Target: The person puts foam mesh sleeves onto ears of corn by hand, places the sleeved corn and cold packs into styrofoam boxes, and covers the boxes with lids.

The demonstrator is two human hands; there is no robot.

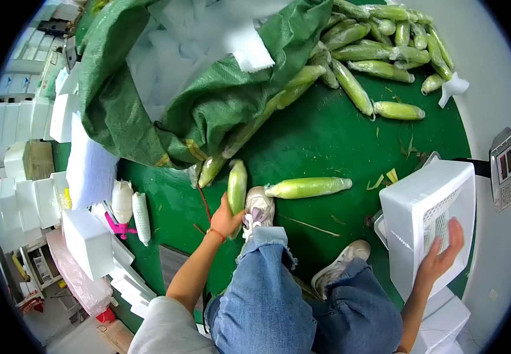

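My left hand (227, 219) is closed around a plastic-wrapped ear of corn (238, 184), beside my shoe. Over the open side of a white foam box (398, 227) is my right hand (440, 258), its fingers apart and holding nothing. That box has a textured white lining (438, 221) and rests on a scale at the right. Another wrapped ear of corn (308, 187) lies on the green floor, just past my shoe. More ears stick out from under a green woven sack (208, 127) filled with white foam sheets (179, 53).
A heap of wrapped corn (379, 53) lies at the far right. The scale display (509, 162) with red digits stands beside the box. At the left are foam boxes (87, 242), a stack of white sheets (92, 162), a spray bottle (122, 203) and a white roll (141, 218).
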